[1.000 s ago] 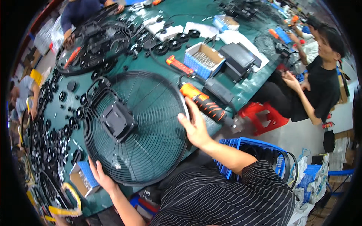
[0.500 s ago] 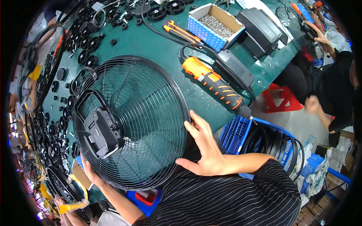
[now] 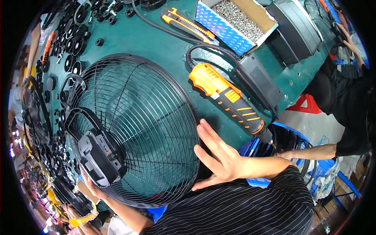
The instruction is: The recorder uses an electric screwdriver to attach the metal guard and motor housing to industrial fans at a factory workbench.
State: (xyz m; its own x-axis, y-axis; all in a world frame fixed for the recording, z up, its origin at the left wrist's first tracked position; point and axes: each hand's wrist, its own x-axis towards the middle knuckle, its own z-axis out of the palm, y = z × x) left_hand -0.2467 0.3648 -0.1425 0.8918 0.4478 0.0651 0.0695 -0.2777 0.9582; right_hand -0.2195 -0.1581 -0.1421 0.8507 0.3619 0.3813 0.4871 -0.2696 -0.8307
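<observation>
A round black wire fan cage with a motor housing and a looped carrying handle stands tilted at the near edge of the table. My left hand holds its lower left rim, its fingers partly hidden by the cage. At the right rim, my right hand has its fingers spread, with fingertips at or close to the wire edge. An orange and black electric screwdriver lies just beyond my right hand, its bit pointing toward the table's edge.
Beyond the screwdriver sit a grey power adapter, an open box of screws, an orange utility knife and black plastic housings. Black knobs cover the left side. A co-worker's arm reaches over a blue basket.
The view has come closer and shifted, so the fan looks larger, its motor housing further left and lower. My right hand's fingers have spread. The co-worker's hand has reached to the blue basket.
</observation>
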